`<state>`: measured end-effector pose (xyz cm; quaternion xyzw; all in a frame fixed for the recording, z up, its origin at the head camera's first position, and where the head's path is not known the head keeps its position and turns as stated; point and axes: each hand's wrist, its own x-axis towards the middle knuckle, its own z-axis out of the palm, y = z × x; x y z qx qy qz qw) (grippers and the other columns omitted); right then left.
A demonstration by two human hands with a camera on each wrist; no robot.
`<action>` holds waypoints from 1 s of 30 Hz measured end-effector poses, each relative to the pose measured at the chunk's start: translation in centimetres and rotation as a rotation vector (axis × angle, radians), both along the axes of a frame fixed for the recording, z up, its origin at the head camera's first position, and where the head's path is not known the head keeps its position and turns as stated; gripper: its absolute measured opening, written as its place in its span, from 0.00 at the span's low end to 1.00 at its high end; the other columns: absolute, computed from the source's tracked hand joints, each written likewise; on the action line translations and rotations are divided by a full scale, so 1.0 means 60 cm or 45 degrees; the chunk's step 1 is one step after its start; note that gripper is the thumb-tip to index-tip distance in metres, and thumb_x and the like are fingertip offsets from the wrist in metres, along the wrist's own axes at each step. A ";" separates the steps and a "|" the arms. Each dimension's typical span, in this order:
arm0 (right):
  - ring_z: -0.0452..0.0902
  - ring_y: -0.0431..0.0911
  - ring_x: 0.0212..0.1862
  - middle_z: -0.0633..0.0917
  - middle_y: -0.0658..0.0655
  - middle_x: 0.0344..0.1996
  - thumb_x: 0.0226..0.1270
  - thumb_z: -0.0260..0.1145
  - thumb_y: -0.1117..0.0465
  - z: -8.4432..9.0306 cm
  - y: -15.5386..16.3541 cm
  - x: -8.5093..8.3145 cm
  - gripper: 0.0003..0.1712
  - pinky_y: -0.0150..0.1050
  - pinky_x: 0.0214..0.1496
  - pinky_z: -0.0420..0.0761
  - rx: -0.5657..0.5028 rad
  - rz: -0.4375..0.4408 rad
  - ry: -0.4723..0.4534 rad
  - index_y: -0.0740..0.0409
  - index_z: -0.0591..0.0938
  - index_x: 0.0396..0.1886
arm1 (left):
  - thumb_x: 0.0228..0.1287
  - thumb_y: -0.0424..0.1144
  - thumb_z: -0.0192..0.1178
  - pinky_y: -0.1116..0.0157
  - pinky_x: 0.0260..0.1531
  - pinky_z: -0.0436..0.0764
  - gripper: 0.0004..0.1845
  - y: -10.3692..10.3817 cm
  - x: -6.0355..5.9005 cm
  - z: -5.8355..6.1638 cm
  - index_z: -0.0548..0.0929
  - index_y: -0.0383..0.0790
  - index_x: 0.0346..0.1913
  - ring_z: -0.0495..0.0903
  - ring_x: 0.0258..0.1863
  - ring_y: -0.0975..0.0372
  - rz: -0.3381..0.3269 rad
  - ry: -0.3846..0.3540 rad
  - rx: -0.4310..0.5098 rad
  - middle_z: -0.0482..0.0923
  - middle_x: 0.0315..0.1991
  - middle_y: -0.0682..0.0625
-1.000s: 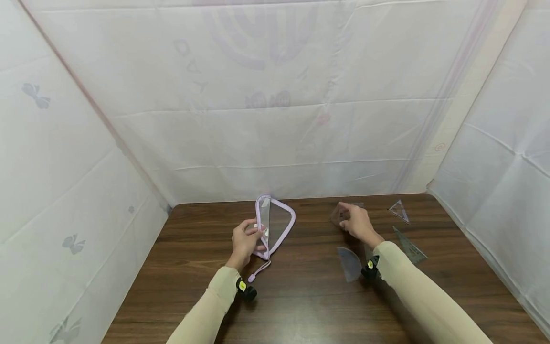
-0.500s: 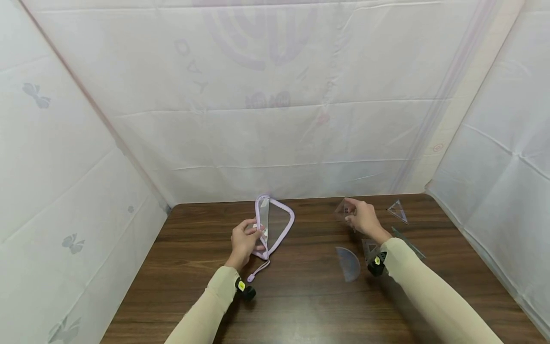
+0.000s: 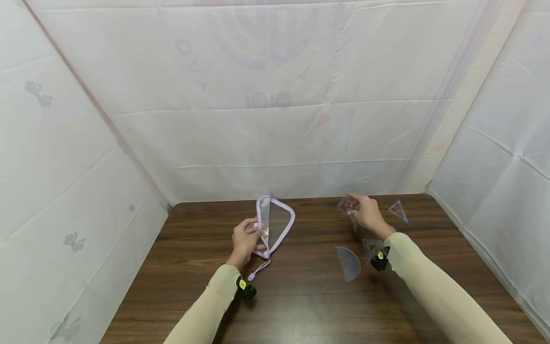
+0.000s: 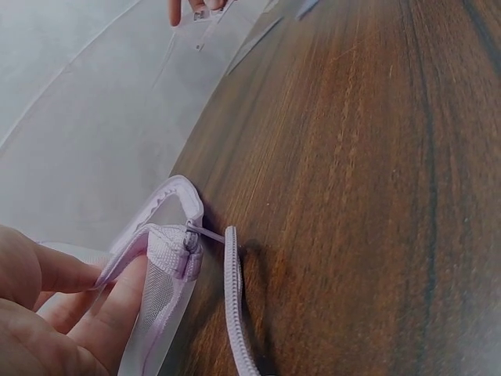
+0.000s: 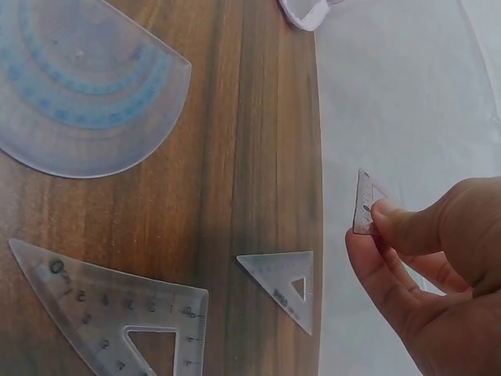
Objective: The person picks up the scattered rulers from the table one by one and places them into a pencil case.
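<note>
My left hand (image 3: 246, 242) pinches the edge of a mesh zip pouch (image 3: 281, 223) with lilac trim, near the zip end. In the left wrist view, the pouch's zip edge (image 4: 168, 239) lies between thumb and fingers, and a lilac pull strap (image 4: 233, 301) hangs from it. Over the back of the table, my right hand (image 3: 368, 216) pinches a small clear set square (image 5: 364, 205) between thumb and fingertips. Beneath that hand, another small set square (image 5: 290, 283) lies near the table's back edge. A larger set square (image 5: 117, 309) and a protractor (image 5: 94, 94) lie nearer.
A blue-tinted set square (image 3: 398, 211) lies at the back right of the brown wooden table (image 3: 301, 296). Pale sheeting (image 3: 275, 143) rises right behind the table's back edge and along both sides. My right sleeve (image 3: 421, 267) covers part of the table's right side.
My right hand has moved to the right and slightly back, with the small set square lifted in its fingers. A greenish set square is now hidden behind the right sleeve. The left hand stays put.
</note>
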<state>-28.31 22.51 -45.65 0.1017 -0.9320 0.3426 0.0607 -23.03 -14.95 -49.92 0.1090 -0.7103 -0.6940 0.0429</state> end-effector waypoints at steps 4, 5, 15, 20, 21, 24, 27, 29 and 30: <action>0.59 0.39 0.15 0.86 0.68 0.44 0.64 0.71 0.74 0.003 0.000 -0.002 0.35 0.31 0.17 0.64 -0.004 0.008 0.018 0.68 0.72 0.71 | 0.65 0.20 0.63 0.56 0.20 0.90 0.19 0.001 -0.001 0.001 0.80 0.31 0.58 0.88 0.35 0.52 0.004 -0.007 -0.014 0.88 0.45 0.35; 0.59 0.39 0.15 0.86 0.68 0.44 0.64 0.71 0.74 0.003 -0.001 -0.003 0.35 0.31 0.17 0.65 -0.009 0.013 0.021 0.68 0.72 0.71 | 0.65 0.20 0.63 0.56 0.20 0.90 0.19 0.001 -0.002 0.001 0.81 0.32 0.58 0.88 0.35 0.52 0.006 -0.010 -0.020 0.88 0.45 0.35; 0.71 0.41 0.19 0.86 0.64 0.41 0.63 0.73 0.74 -0.002 -0.013 -0.016 0.34 0.34 0.24 0.73 -0.020 0.032 0.039 0.69 0.74 0.69 | 0.65 0.21 0.63 0.56 0.20 0.90 0.18 -0.001 -0.004 0.005 0.81 0.31 0.57 0.88 0.33 0.54 0.025 -0.007 -0.025 0.88 0.45 0.35; 0.79 0.44 0.27 0.86 0.63 0.40 0.63 0.73 0.74 0.000 -0.027 -0.027 0.35 0.36 0.29 0.77 -0.064 0.050 0.002 0.68 0.73 0.70 | 0.67 0.22 0.62 0.56 0.21 0.90 0.17 -0.003 -0.006 0.004 0.81 0.31 0.57 0.89 0.34 0.53 0.015 -0.002 -0.016 0.88 0.45 0.36; 0.80 0.44 0.27 0.86 0.62 0.40 0.63 0.73 0.74 0.000 -0.030 -0.029 0.36 0.36 0.28 0.77 -0.084 0.055 -0.020 0.68 0.73 0.71 | 0.67 0.22 0.62 0.56 0.21 0.90 0.16 -0.003 -0.007 0.003 0.81 0.31 0.57 0.88 0.34 0.52 0.014 -0.002 -0.015 0.88 0.45 0.36; 0.79 0.45 0.27 0.85 0.62 0.39 0.63 0.73 0.74 0.001 -0.042 -0.033 0.36 0.36 0.27 0.79 -0.113 0.078 -0.064 0.67 0.72 0.72 | 0.68 0.23 0.62 0.55 0.21 0.90 0.16 -0.002 -0.006 0.001 0.81 0.32 0.57 0.88 0.34 0.53 0.016 -0.002 -0.013 0.88 0.44 0.36; 0.78 0.44 0.26 0.85 0.60 0.37 0.63 0.74 0.73 0.002 -0.057 -0.038 0.37 0.36 0.28 0.79 -0.125 0.091 -0.085 0.65 0.73 0.72 | 0.68 0.25 0.63 0.55 0.21 0.90 0.15 -0.001 -0.006 -0.001 0.82 0.33 0.57 0.88 0.33 0.54 0.018 0.000 -0.002 0.89 0.43 0.37; 0.78 0.44 0.27 0.86 0.58 0.37 0.63 0.74 0.73 0.003 -0.066 -0.040 0.37 0.36 0.29 0.78 -0.114 0.103 -0.084 0.64 0.74 0.71 | 0.68 0.26 0.64 0.55 0.21 0.90 0.15 0.000 -0.006 -0.002 0.82 0.34 0.57 0.88 0.33 0.55 0.017 0.001 0.004 0.89 0.43 0.37; 0.78 0.44 0.27 0.85 0.58 0.36 0.63 0.74 0.73 0.003 -0.071 -0.041 0.37 0.36 0.29 0.78 -0.118 0.111 -0.087 0.64 0.74 0.71 | 0.69 0.26 0.64 0.55 0.21 0.90 0.15 0.000 -0.005 -0.003 0.82 0.34 0.57 0.88 0.33 0.55 0.015 0.004 0.006 0.89 0.43 0.37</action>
